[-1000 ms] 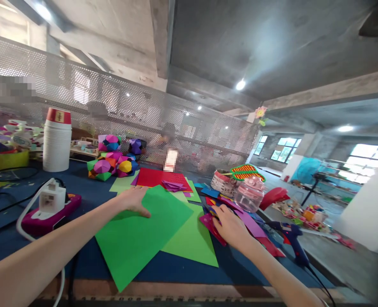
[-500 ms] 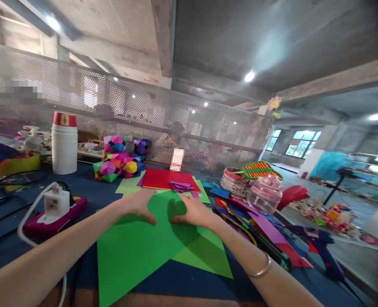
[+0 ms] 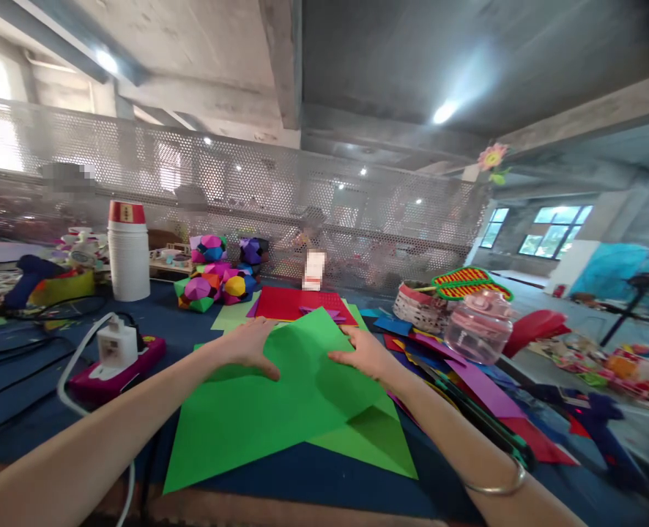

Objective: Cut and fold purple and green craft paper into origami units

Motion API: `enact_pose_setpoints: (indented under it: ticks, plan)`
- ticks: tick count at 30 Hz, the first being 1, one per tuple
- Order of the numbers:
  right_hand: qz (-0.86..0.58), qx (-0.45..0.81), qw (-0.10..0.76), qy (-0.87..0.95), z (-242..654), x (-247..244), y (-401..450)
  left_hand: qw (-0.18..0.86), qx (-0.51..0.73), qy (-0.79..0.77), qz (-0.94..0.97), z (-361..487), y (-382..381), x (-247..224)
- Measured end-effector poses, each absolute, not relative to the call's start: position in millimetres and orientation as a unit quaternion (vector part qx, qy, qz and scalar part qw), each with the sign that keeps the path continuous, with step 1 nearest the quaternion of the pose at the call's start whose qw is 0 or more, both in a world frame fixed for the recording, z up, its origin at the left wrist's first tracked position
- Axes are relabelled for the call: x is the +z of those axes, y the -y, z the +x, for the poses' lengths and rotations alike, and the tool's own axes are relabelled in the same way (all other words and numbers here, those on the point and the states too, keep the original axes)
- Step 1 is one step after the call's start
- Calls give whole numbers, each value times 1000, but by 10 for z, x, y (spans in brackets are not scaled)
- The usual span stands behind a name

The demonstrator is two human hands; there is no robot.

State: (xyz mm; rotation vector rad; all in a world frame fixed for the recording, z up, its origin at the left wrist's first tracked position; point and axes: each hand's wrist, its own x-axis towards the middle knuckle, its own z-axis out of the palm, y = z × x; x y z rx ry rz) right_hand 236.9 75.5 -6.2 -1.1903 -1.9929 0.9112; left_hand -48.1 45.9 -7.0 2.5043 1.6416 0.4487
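A bright green sheet of paper (image 3: 258, 417) lies in front of me, turned at an angle, with a lighter green sheet (image 3: 379, 446) showing under its right side. My left hand (image 3: 250, 348) rests over the bright sheet's far left edge, fingers stretched and thumb apart on the paper. Along the far right edge is my right hand (image 3: 365, 355), its thumb and fingers spread on or just at the paper. A bracelet (image 3: 497, 489) circles my right wrist. Beyond the sheets lie red paper (image 3: 280, 301) and small folded purple pieces (image 3: 320, 312).
Left stand a purple power strip (image 3: 151, 359) with a white plug and stacked paper cups (image 3: 130, 256). Folded paper balls (image 3: 201, 289) sit behind. To the right are a clear pink-lidded jar (image 3: 478, 333), a woven basket (image 3: 417, 307), coloured paper strips (image 3: 483, 388) and a glue gun (image 3: 593, 417).
The bright green sheet has turned, its near left corner swinging up and its far corner now pointing away. My right hand has moved right, farther from my left. The view has shifted slightly.
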Motion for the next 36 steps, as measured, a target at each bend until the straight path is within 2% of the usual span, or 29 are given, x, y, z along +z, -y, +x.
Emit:
enact_pose_setpoints:
  ticks: [3,7,12,16,18,19,22,24,32,36]
  plan:
    - [-434,405,318,739,2450,53,-759,59,170,-557,811,-465,-452,-19]
    - [-429,416,374,709,2571,131,-783,30,230,-586,776,-497,-479,43]
    - [-400,379,505,664,2609,175,-793,-61,324,-584,742,-437,-417,114]
    - [-339,324,624,625,2565,234,-739,-138,452,-527,706,-394,-347,237]
    - [-318,316,664,598,2552,228,-715,-120,525,-531,655,-450,-350,308]
    - [-320,321,672,585,2551,210,-710,-77,555,-543,625,-497,-363,334]
    - [-367,358,648,563,2575,111,-731,187,565,-549,587,-668,-424,350]
    - [-400,390,619,552,2601,40,-763,287,528,-550,580,-771,-468,316]
    - [-490,438,522,544,2704,54,-513,343,482,-580,560,-855,-392,199]
    - [-519,368,379,672,2932,62,-166,353,422,-587,595,-909,-50,82]
